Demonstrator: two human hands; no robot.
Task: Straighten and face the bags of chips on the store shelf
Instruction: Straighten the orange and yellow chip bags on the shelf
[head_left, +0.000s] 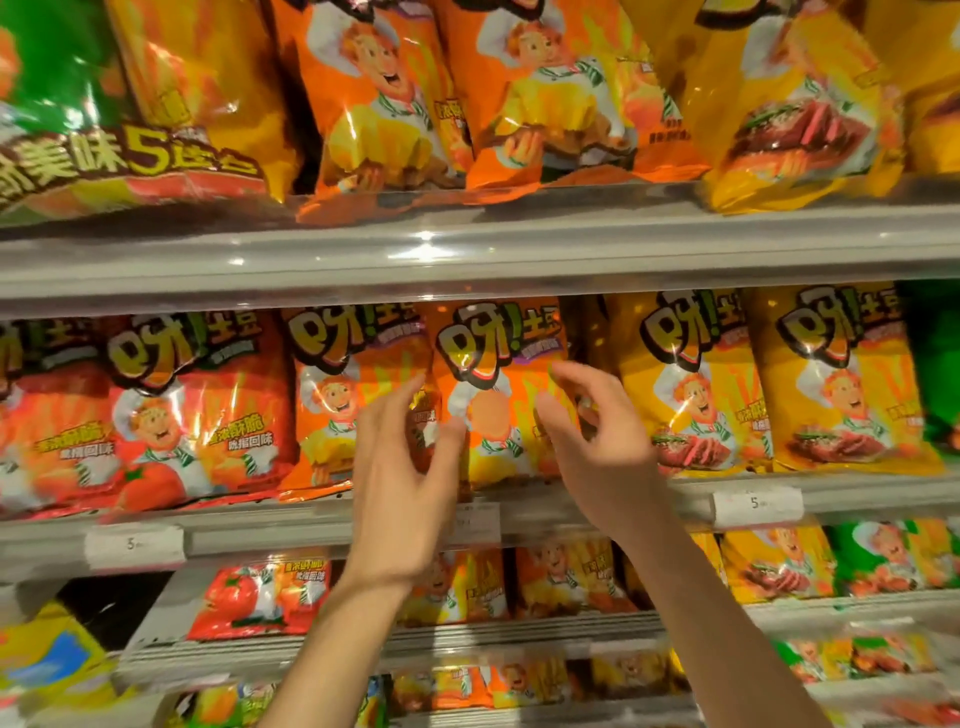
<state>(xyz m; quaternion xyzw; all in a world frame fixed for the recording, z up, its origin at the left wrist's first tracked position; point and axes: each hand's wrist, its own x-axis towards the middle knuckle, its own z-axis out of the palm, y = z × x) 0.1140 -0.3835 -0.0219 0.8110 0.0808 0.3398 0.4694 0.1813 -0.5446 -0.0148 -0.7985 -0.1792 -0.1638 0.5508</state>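
The step in hand was the facing of the orange bag (493, 395) at the centre of the middle shelf (571, 499). This bag stood upright at the shelf's near edge, between a second orange bag (343, 400) on its left and a yellow bag (691, 384) on its right, with red bags (197, 410) further left. The left hand (400, 467) was raised at the bag's left edge and the right hand (597, 447) at its right edge. Both were open, fingers loosely curved and spread; neither grip was closed on the bag, and contact with the film could not be confirmed. By judgement, the hands were bracketing the bag for adjustment. The next move called for a light grip on both side edges, squaring the bag so its printed front faced outward, level with its neighbours, without crushing the contents.
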